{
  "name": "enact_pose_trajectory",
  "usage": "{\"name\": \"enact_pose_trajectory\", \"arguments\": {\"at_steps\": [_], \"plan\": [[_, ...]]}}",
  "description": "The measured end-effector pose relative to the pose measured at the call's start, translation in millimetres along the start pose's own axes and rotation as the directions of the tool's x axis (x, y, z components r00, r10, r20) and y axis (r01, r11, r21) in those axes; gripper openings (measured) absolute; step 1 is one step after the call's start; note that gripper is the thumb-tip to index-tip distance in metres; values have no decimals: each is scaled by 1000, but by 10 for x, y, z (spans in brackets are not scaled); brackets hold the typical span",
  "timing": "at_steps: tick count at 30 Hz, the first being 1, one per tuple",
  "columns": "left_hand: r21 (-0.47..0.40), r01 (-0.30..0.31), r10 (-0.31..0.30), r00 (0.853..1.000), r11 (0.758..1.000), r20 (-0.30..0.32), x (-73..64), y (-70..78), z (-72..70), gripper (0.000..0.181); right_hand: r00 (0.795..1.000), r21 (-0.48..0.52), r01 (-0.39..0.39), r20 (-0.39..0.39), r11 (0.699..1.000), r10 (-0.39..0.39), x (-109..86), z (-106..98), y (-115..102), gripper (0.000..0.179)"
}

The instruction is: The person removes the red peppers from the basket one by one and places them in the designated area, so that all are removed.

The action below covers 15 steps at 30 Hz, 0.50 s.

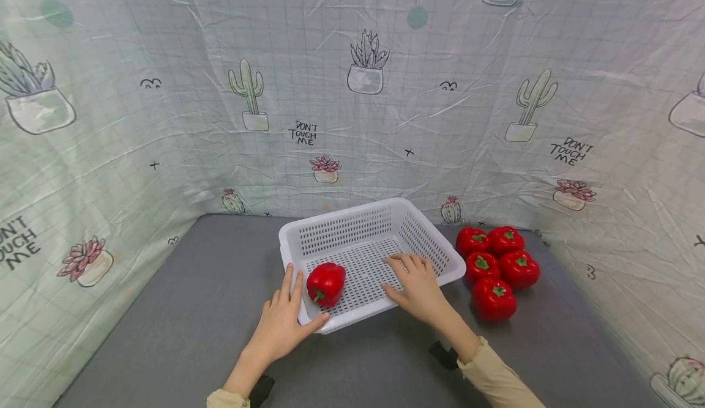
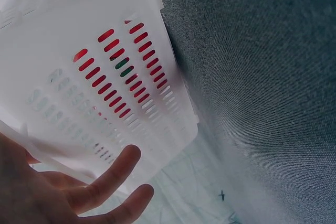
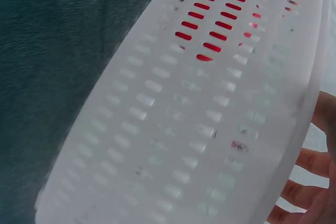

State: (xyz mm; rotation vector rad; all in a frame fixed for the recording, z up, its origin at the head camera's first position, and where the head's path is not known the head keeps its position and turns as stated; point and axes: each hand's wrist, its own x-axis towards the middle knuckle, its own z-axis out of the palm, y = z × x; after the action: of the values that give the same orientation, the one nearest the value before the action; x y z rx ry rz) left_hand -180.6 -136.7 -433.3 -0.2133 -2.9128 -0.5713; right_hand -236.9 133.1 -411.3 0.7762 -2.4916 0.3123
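A white perforated plastic basket (image 1: 352, 322) sits at an angle on the grey table, with one red bell pepper (image 1: 326, 285) lying inside its left end. My left hand (image 1: 279, 325) rests on the basket's front left corner, fingers extended over the left rim and thumb along the front rim. In the left wrist view, two fingertips (image 2: 126, 158) lie against the outer wall. Over the front right part of the basket, my right hand (image 1: 420, 289) reaches in with relaxed, spread fingers and nothing between them. The right wrist view shows its fingers (image 3: 312, 161) beyond the rim.
Several red bell peppers (image 1: 494, 300) stand grouped on the table just right of the basket. A grey tabletop (image 1: 220, 273) spreads around it. Behind and on both sides hangs a cactus-print cloth (image 1: 385, 133).
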Motion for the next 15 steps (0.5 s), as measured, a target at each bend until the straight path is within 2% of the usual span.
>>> {"name": "enact_pose_trajectory", "arguments": {"at_steps": [8,12,15], "plan": [[9,-3,3,1000,1000,-7,1,3,-1,97,992,-46,70,109,996,-65,206,73,-146,51],[9,-5,6,1000,1000,-15,5,2,0,97,979,-34,122,168,992,-114,319,105,-196,54],[5,-6,6,1000,1000,-14,6,1,4,98,962,-42,185,212,982,-173,403,114,-230,56]]}}
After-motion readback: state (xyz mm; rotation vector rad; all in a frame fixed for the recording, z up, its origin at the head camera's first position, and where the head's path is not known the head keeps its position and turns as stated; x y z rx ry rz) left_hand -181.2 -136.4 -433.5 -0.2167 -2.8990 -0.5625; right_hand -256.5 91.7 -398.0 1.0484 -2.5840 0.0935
